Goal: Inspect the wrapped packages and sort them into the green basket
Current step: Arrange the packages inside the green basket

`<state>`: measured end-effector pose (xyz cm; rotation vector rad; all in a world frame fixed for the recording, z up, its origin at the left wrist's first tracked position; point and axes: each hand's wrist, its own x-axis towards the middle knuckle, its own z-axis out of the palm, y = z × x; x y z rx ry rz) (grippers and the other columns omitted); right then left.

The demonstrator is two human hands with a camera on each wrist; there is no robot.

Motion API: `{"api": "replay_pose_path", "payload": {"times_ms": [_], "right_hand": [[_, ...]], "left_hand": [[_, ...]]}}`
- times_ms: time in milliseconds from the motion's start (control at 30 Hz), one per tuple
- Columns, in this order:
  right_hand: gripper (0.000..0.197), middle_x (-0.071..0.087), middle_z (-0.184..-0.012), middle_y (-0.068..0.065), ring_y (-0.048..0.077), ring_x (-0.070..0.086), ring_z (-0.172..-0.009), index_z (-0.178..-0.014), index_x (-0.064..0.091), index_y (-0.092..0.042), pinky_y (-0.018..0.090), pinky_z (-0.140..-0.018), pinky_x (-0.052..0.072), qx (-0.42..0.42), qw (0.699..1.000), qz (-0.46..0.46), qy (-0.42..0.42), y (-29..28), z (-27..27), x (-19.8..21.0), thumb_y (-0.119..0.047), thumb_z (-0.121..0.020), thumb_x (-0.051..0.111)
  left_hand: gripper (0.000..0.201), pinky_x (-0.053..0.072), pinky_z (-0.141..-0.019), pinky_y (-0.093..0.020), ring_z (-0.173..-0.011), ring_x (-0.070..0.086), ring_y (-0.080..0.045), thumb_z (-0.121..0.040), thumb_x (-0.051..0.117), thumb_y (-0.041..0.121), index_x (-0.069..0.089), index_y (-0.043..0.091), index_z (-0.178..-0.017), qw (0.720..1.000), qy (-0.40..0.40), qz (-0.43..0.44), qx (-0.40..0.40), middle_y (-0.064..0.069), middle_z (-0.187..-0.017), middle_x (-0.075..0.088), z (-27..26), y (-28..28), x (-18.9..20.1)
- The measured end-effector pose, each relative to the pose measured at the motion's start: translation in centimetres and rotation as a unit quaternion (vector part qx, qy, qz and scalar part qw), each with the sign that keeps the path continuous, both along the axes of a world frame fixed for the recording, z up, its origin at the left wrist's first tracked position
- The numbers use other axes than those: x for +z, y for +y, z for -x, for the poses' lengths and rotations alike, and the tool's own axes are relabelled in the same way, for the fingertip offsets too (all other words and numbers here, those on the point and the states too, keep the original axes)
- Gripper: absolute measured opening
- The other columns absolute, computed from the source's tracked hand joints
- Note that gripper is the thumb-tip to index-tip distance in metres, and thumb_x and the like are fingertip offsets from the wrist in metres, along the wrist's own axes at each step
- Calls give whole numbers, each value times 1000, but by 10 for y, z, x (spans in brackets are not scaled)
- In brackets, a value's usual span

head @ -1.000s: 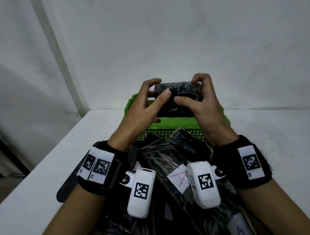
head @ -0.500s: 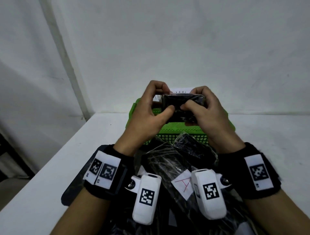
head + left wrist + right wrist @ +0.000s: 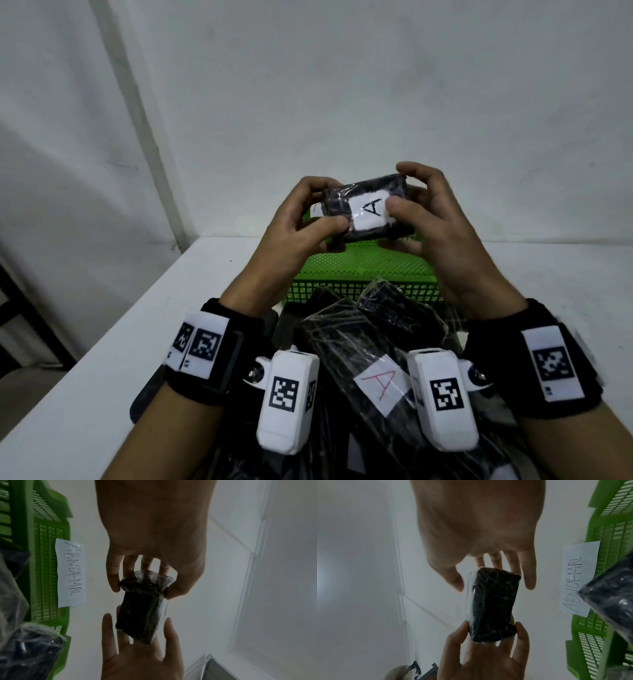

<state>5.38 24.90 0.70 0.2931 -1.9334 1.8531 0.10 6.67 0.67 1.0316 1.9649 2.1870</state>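
Observation:
A small black package (image 3: 368, 214) in clear wrap is held up in both hands above the green basket (image 3: 359, 270). Its white label with a black letter A faces me. My left hand (image 3: 327, 205) pinches its left end between thumb and fingers. My right hand (image 3: 400, 188) grips the right end, thumb on the label. The wrist views show the package (image 3: 142, 609) (image 3: 494, 605) from its dark unlabelled side, held at both ends. The basket (image 3: 25, 547) carries a paper sign reading ABNORMAL (image 3: 71, 573) (image 3: 578, 580).
A heap of black wrapped packages (image 3: 342, 342) lies on the white table (image 3: 102, 359) between me and the basket; one shows a red A label (image 3: 382, 385). A white wall stands close behind the basket. The table's left edge is near.
The package has been turned over in both hands: a second ago its dark side faced me, now the white A label does. The hands stayed above the basket.

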Motion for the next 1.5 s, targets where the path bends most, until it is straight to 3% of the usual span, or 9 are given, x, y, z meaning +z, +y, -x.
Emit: {"api": "replay_pose_path", "payload": {"times_ms": [233,500,700,833,1000,1167,1333,1433,1500], "right_hand": [[20,69,-107,6,13,74,-67,-105,58,-19,35,-56,61,-68,997,-18,37,-6,0,-5,-7,-93,68],[33,66,-118,-3,13,73,-93,-111,59,-25,28,-71,58,-68,995,-56,42,-3,2,-9,-21,-84,75],[38,68,-126,0,5,74,-93,-132,53,-28,32,-74,62,-100,995,2,-9,2,5,-9,-28,-97,68],[70,63,-134,-3,11,72,-108,-137,53,-34,39,-82,62,-22,998,-12,-51,-1,2,-8,-57,-75,75],[62,68,-117,2,5,74,-87,-127,55,-24,28,-70,60,-57,998,12,8,-5,-1,-7,-32,-70,79],[82,60,-136,-6,12,67,-116,-132,47,-30,32,-85,60,-28,996,-74,42,1,-5,-7,-39,-61,88],[99,34,-162,-16,6,43,-144,-153,26,-46,32,-107,49,43,993,-94,48,10,-7,-4,-48,-70,80],[90,56,-145,-9,6,63,-123,-150,37,-41,38,-94,56,6,999,-37,-17,11,-3,-3,-57,-70,74],[69,72,-114,-15,2,71,-101,-138,53,-28,30,-79,58,-16,999,-26,-22,10,0,-4,-39,-73,75]], "left_hand": [[33,49,-66,-32,-72,58,-12,-78,60,8,58,25,-106,1000,28,3,14,5,-101,63,-4,5,-1],[54,59,-86,-35,-103,71,-18,-82,77,27,56,23,-131,998,1,15,65,-5,-123,67,4,-4,1],[42,57,-77,-29,-89,68,-17,-83,69,17,59,21,-123,997,33,-16,65,-4,-113,62,1,-7,6],[47,57,-77,-30,-88,66,-18,-82,73,9,58,20,-125,998,46,-13,43,-8,-108,60,0,-4,4],[22,59,-67,-31,-83,65,-11,-98,55,21,63,13,-116,1000,4,-14,-6,-10,-101,60,-7,1,8],[53,55,-55,-28,-71,67,-17,-89,51,55,59,10,-117,997,-69,37,6,-12,-109,65,-6,1,8],[53,61,-72,-34,-89,71,-19,-80,70,26,53,11,-128,995,-97,-6,2,-17,-124,62,-3,1,4],[65,59,-82,-31,-94,70,-14,-76,73,17,48,14,-136,998,-62,18,-6,-14,-121,63,-3,1,1],[67,58,-85,-29,-94,70,-13,-75,76,15,48,14,-137,998,-30,49,-21,-10,-119,65,-6,2,1]]}}
